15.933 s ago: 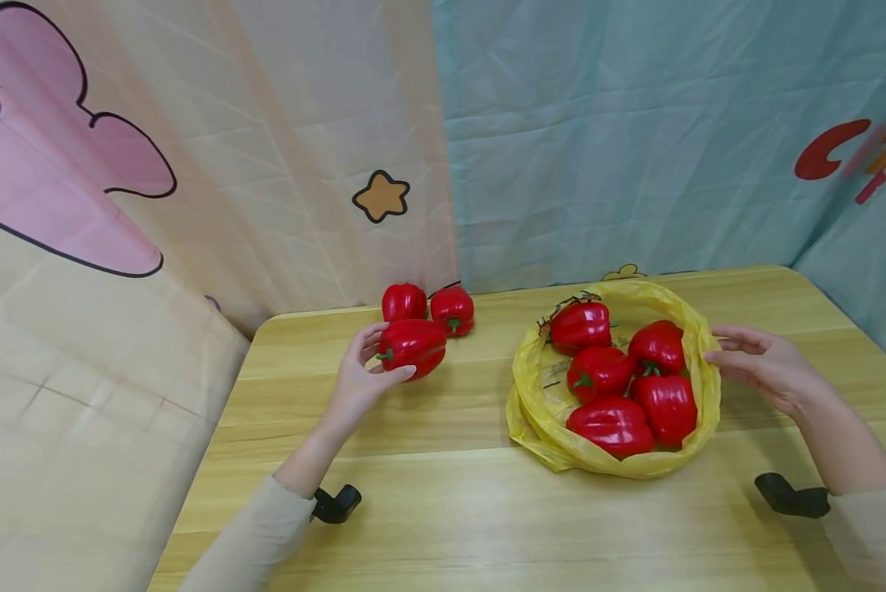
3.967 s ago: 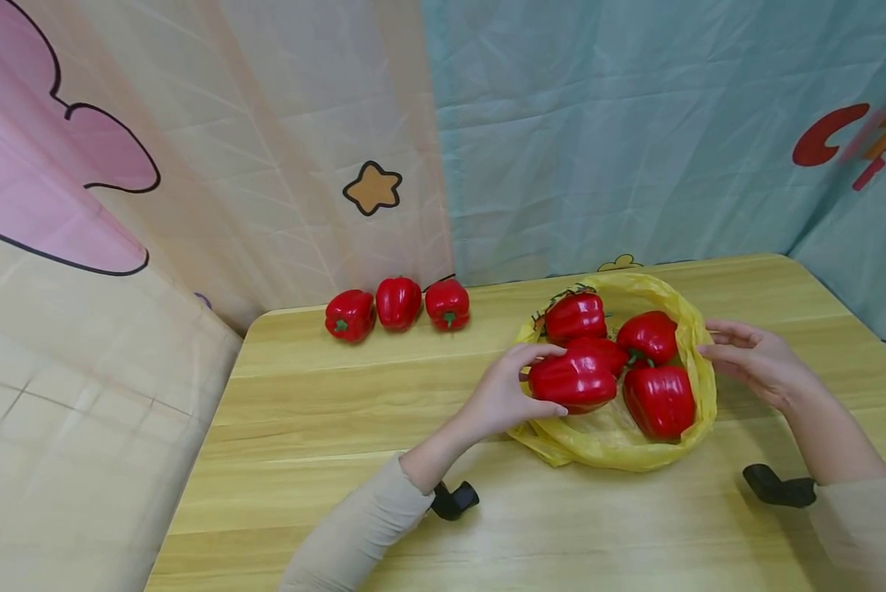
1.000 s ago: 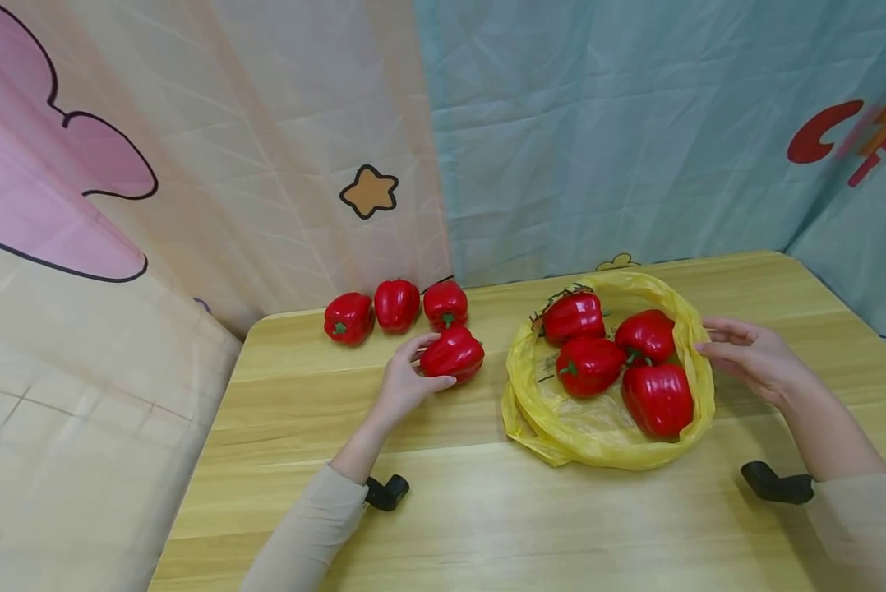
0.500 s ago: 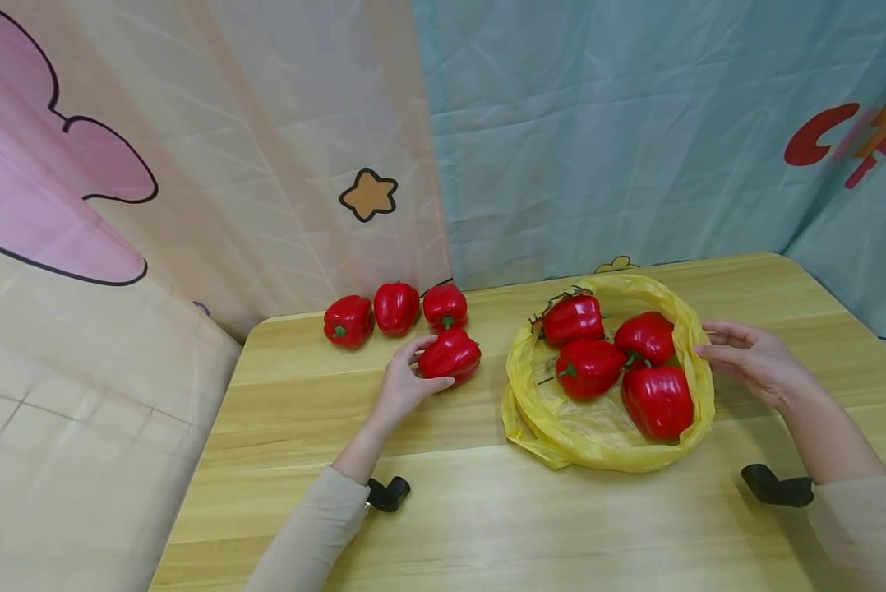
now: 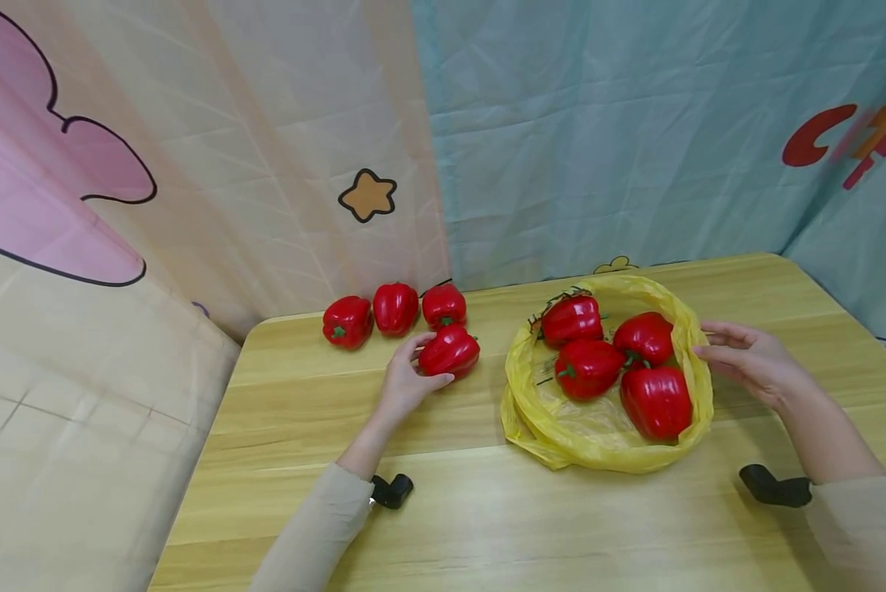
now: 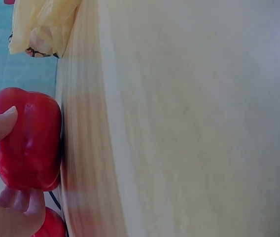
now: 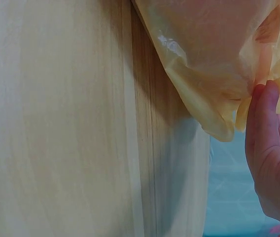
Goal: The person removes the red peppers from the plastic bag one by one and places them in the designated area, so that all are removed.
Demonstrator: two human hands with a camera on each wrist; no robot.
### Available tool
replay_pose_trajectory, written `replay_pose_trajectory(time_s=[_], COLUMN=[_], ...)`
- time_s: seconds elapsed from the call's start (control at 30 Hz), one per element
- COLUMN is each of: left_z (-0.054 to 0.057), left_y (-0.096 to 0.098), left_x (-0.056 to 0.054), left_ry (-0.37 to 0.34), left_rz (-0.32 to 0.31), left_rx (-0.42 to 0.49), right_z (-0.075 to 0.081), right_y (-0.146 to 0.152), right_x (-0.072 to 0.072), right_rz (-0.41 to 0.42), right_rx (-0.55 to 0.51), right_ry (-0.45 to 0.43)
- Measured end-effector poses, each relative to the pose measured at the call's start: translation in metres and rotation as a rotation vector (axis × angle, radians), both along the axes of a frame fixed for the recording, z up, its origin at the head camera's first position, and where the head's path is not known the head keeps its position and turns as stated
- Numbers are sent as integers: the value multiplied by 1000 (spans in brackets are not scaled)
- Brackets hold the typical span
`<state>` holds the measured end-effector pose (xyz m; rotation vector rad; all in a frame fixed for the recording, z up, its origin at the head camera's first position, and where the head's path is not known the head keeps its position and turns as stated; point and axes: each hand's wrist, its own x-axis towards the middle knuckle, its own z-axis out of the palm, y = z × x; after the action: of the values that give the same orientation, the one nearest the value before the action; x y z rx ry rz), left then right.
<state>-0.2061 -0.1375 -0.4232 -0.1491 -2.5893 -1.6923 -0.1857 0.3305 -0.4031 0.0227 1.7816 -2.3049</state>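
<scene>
My left hand (image 5: 402, 380) holds a red bell pepper (image 5: 450, 352) low at the table, just in front of the rightmost of three red bell peppers (image 5: 394, 309) lined up near the back edge. In the left wrist view, thumb and fingers curl round the held pepper (image 6: 29, 140); whether it bears on the wood is hard to tell. To the right sits a yellow plastic bag (image 5: 513, 411), its mouth spread and rim rolled, with several more red peppers (image 5: 657, 403) inside. My right hand (image 5: 757, 362) pinches the bag's right rim between thumb and fingers, as the right wrist view also shows.
The wooden table (image 5: 472, 510) ends at a curtain (image 5: 517, 164) with printed cartoon shapes. Black wrist mounts (image 5: 393, 491) stick out beside both sleeves. The bag's folded bottom edge spreads onto the wood at its front left.
Since 4 s ago the left hand has carried a pepper out of the bag, leftward to the row, which grew from two to three earlier. In the last second little moved. The right hand stays on the rim.
</scene>
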Motion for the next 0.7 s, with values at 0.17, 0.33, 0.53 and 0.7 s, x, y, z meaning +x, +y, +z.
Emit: replay_pose_trajectory(time_s=[0.17,0.33,0.53,0.7], left_z=[0,-1,-1,-1], left_y=[2,2,3,3], left_x=[-1,-3,-4,-4], left_ry=[6,23,24,23], left_rz=[5,6,12,10], left_rx=[-5,-19,-31,-39], right_z=[-1,-1,0,1], right_y=[0,0,-2,-2], right_x=[0,0,0,-1], right_rz=[6,3,0,3], right_rx=[-17,-17,-13,-23], right_ry=[8,13,5,-4])
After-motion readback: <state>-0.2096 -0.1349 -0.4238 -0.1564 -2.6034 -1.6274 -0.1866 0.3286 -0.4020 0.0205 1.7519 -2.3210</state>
